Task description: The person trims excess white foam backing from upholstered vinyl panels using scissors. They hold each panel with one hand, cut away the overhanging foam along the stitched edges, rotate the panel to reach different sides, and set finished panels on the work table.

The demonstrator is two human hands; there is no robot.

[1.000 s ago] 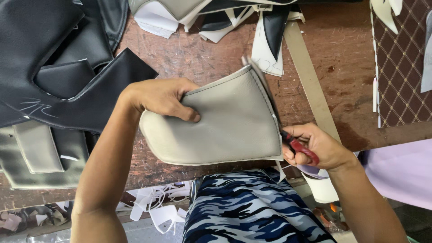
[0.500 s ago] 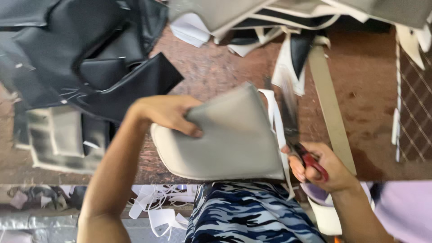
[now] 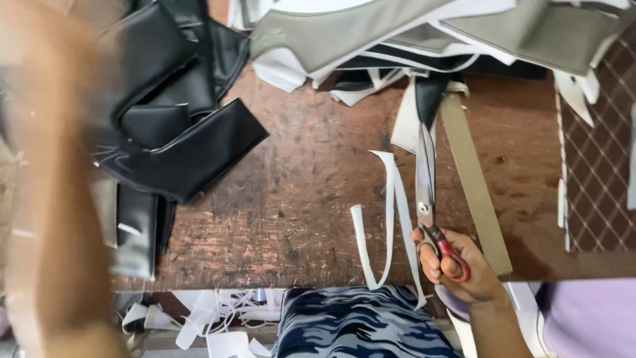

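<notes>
Right hand (image 3: 457, 265) grips the red handles of the scissors (image 3: 427, 192), fingers closed through the loops, down at the near edge of the table (image 3: 311, 199). Left arm (image 3: 59, 199) fills the left side as a big blur close to the camera; its hand is out of frame, so whether it holds anything cannot be told.

By size, first comes the table — worn, scratched brown wood across most of the view. On its left lies a heap of black leatherette (image 3: 165, 119), folded pieces overlapping, one flap jutting toward the middle. Along the far edge sits a pile of grey panels (image 3: 397, 30) with white backing showing underneath. At the right edge is a brown quilted sheet (image 3: 603, 166) with a diamond pattern. Below the table edge shows blue camouflage cloth (image 3: 358, 325) (the person's lap, it seems), with lilac cloth (image 3: 589, 318) to its right and white scraps (image 3: 218, 325) on the floor to its left.

Smaller things: a tan strip (image 3: 474, 179) runs slantwise just right of the scissors, reaching the near edge. The scissors lie with blades together, pointing away from the person. Just left of them a white strip (image 3: 391, 219) — bent into a narrow loop — rests on the wood and hangs over the edge.
</notes>
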